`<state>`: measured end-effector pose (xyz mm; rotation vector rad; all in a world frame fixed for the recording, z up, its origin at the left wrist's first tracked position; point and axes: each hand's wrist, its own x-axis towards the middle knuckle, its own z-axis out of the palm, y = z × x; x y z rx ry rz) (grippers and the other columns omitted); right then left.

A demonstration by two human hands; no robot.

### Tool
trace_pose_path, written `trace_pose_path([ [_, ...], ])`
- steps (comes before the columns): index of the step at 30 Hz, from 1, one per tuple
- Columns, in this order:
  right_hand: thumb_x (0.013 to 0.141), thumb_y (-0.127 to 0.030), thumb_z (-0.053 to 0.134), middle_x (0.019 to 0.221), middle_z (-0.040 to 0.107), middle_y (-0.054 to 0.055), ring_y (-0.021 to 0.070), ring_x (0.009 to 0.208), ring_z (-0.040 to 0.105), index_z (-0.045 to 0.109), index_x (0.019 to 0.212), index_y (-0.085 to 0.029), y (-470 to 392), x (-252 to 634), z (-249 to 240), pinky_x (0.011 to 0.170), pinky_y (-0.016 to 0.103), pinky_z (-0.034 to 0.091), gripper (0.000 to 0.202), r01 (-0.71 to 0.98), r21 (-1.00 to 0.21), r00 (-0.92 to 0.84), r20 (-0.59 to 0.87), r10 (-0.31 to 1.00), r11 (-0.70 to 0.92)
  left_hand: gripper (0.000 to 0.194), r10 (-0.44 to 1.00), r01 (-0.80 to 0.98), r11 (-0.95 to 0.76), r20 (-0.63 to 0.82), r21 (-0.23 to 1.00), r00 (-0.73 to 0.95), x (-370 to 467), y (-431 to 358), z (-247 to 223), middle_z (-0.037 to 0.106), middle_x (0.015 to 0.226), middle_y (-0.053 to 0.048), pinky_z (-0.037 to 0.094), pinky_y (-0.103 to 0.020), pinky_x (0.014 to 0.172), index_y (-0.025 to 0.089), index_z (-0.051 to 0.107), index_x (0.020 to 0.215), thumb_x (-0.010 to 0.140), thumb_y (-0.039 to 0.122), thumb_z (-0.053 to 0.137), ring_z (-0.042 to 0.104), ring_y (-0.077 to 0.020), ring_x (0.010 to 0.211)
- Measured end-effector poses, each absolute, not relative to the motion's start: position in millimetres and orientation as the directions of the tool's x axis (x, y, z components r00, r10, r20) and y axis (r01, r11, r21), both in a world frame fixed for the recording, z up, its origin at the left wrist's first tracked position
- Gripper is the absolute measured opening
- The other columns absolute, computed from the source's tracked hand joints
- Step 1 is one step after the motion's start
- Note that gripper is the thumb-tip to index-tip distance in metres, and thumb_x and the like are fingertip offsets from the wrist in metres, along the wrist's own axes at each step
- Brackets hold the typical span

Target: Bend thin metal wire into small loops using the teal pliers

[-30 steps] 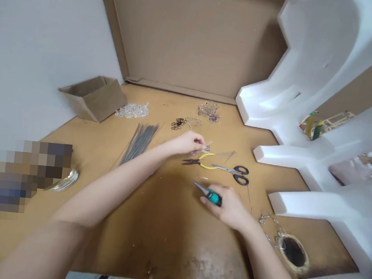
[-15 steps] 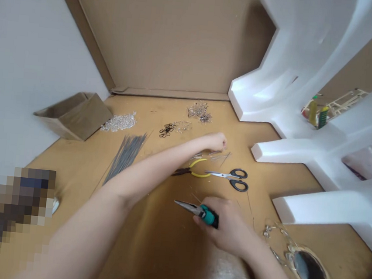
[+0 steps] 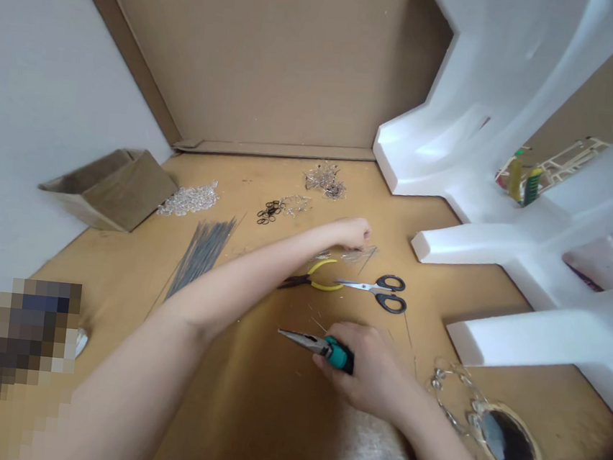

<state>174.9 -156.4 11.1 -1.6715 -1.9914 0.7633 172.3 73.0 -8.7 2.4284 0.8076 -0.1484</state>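
Note:
My left hand (image 3: 354, 233) reaches across the table, fingers curled closed, over a small pile of short thin wire pieces (image 3: 366, 254). Whatever its fingertips pinch is hidden. In my right hand (image 3: 372, 366) is a pair of needle-nose pliers (image 3: 311, 343) with teal and black handles, jaws pointing left and looking closed. Between my hands lie black-handled scissors (image 3: 390, 294), their blades reaching to the yellow-handled pliers (image 3: 324, 275). My left forearm passes over the near end of a bundle of long grey wires (image 3: 204, 253).
At the back are clear beads (image 3: 190, 198), black rings (image 3: 270, 213) and a tangle of wire pieces (image 3: 325, 180). A cardboard box (image 3: 118, 190) stands left. White branching panels (image 3: 456, 250) edge the right side. A wire loop (image 3: 445, 395) lies by a round hole (image 3: 511, 441).
The whole view has shifted slightly, so things sit a little farther left. Both hands keep nearly the same pose; the needle-nose pliers have moved slightly left.

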Motion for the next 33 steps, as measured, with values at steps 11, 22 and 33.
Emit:
trace_pose_path([
  [11,0.077,-0.027,0.051,0.066,0.055,-0.002,0.0105,0.058,0.045,0.047,0.067,-0.02,-156.9,174.2,7.0,0.052,0.022,0.025,0.013,0.762,-0.629,-0.189,0.012,0.982,0.154,0.014,0.626,0.667,-0.703,-0.229,0.249,0.745,99.5,82.3,34.8,0.064,0.071,-0.004,0.04,-0.022,0.064,0.015,0.065,0.071,0.062,0.019,0.056,0.055,-0.0132,0.065],
  [22,0.08,-0.032,0.047,0.063,0.052,-0.002,0.0117,0.057,0.045,0.046,0.066,-0.02,-154.2,172.9,2.2,0.053,0.023,0.028,0.018,0.762,-0.632,-0.195,-0.018,0.981,0.14,0.021,0.726,0.752,-0.659,-0.252,0.013,0.64,47.5,54.2,24.7,0.066,0.081,-0.011,0.04,-0.024,0.062,0.015,0.066,0.078,0.066,0.017,0.049,0.059,-0.018,0.072],
  [33,0.078,-0.033,0.048,0.059,0.05,-0.003,0.0107,0.054,0.043,0.047,0.065,-0.02,-150.8,177.4,-1.4,0.051,0.022,0.028,0.019,0.773,-0.625,-0.149,-0.012,0.989,0.108,0.026,0.73,0.755,-0.656,-0.265,-0.011,0.63,63.4,51.2,18.1,0.064,0.091,-0.018,0.043,-0.027,0.07,0.01,0.066,0.087,0.065,0.012,0.052,0.06,-0.0234,0.083],
])
